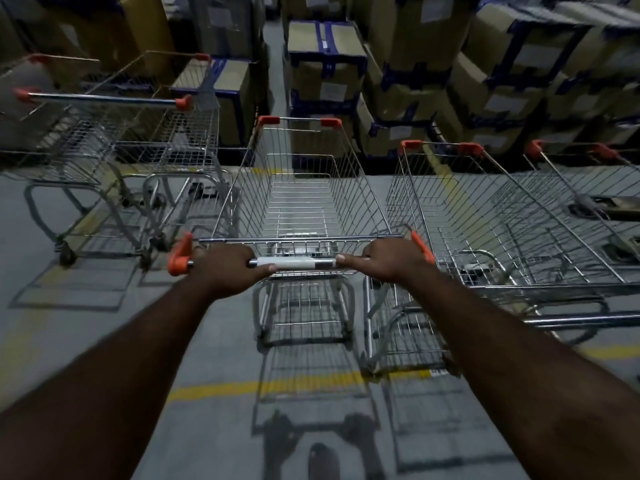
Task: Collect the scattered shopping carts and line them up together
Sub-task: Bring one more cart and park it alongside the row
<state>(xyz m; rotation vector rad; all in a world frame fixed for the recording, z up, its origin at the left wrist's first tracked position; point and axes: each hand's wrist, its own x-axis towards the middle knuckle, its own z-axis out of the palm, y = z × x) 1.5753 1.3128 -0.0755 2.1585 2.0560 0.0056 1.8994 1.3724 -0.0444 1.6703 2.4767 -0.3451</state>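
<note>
We hold the middle cart [301, 202] by its handle bar [292, 262] with both hands. Our left hand [227, 268] is closed around the bar near its left end, just beside the orange end cap [180, 254]. Our right hand [393, 259] is closed around the bar near its right end, where another orange cap [420, 245] stands. Between the two hands a white and silver part of the bar shows.

The basket of this cart is empty and points to 12 o'clock, toward the stacked cardboard boxes [325, 67] with dark blue tape.

At 2 o'clock a second cart [485, 216] stands just beside ours, pointing the same way; its side seems to touch our cart near the right hand, but we cannot tell for sure. Further at 3 o'clock a third cart [581, 174] is partly visible at the edge.

At 10 o'clock two more carts [114, 140] are pushed one into the other, and they stand a little apart from ours, turned at another angle.

All carts stand on the grey floor [214, 348]. A yellow line [249, 386] is painted on the floor and crosses under our cart at 6 o'clock. The picture is a little blurred at the edges.
</note>
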